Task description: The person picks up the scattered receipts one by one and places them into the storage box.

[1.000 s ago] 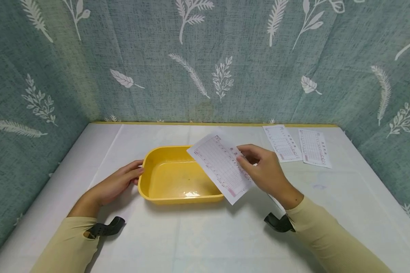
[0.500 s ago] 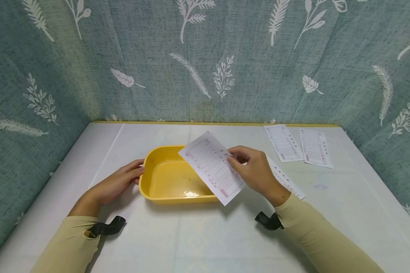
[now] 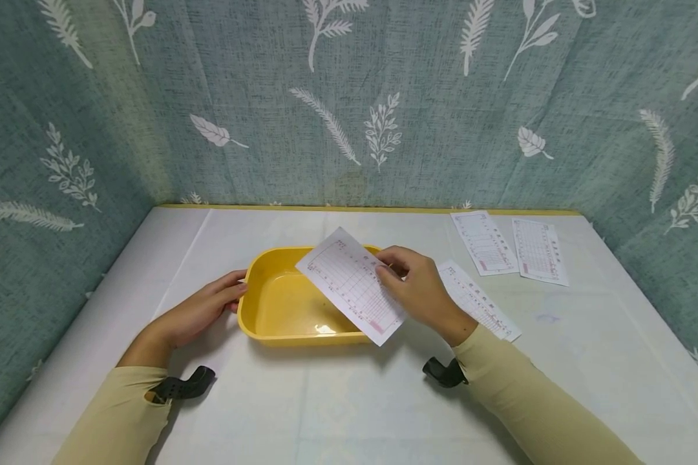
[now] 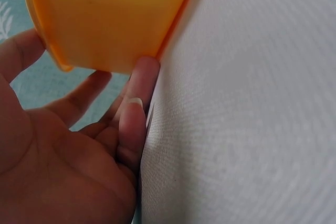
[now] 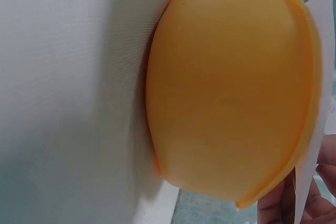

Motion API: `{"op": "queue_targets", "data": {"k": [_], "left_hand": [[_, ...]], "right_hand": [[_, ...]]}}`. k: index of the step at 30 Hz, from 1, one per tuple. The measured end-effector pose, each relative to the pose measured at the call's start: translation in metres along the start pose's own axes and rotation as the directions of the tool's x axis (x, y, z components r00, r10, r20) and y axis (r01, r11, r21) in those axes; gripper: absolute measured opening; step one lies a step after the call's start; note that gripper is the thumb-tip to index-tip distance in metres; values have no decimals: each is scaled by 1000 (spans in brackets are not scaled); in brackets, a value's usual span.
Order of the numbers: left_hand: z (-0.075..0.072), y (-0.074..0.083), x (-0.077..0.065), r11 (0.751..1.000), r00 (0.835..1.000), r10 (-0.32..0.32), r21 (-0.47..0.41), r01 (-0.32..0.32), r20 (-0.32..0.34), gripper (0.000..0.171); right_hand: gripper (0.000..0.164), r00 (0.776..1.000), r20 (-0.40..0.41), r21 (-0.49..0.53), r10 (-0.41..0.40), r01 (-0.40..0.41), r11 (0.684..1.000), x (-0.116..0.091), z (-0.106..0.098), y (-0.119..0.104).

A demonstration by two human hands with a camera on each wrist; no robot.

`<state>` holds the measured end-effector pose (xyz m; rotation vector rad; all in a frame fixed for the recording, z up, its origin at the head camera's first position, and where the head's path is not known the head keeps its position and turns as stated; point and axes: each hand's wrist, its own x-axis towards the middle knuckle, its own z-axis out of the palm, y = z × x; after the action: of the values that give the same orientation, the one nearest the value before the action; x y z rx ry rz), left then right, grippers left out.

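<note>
A yellow plastic basin stands on the table, left of centre in the head view. My left hand is at its left end. In the left wrist view, fingertips touch the outside of its wall and rim, with a gap between palm and basin. My right hand pinches a printed paper form by its right edge, thumb on top. The form slants over the basin's right half and hides part of it. In the right wrist view, the sheet shows edge-on beside the basin's rim.
Another printed form lies on the white cloth, partly behind my right forearm. Two more forms, one left and one right, lie at the back right. A green leaf-patterned curtain encloses the table's back and sides.
My right hand has moved left with the paper form, bringing it further over the basin. The form on the table behind that arm is now more exposed. My left hand stays at the basin.
</note>
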<state>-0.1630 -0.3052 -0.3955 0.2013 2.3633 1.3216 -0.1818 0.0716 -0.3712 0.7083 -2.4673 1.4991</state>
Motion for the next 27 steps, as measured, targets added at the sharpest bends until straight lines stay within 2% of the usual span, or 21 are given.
{"op": "queue_targets", "data": {"k": [12,21,27], "left_hand": [[0,-1,1,1000,1000,-5,4,5,2,57],[-2,0,0,1000,1000,-1,3,1,-10,56],[-1,0,2,1000,1000,-8,0,8,-6,56]], "right_hand": [[21,997,67,-45,25,-22,999,9,8,-3],[25,979,201,-175,-20,56,983,26,21,-14],[29,965,262,-237,-19,84,968,31,27,-12]]}}
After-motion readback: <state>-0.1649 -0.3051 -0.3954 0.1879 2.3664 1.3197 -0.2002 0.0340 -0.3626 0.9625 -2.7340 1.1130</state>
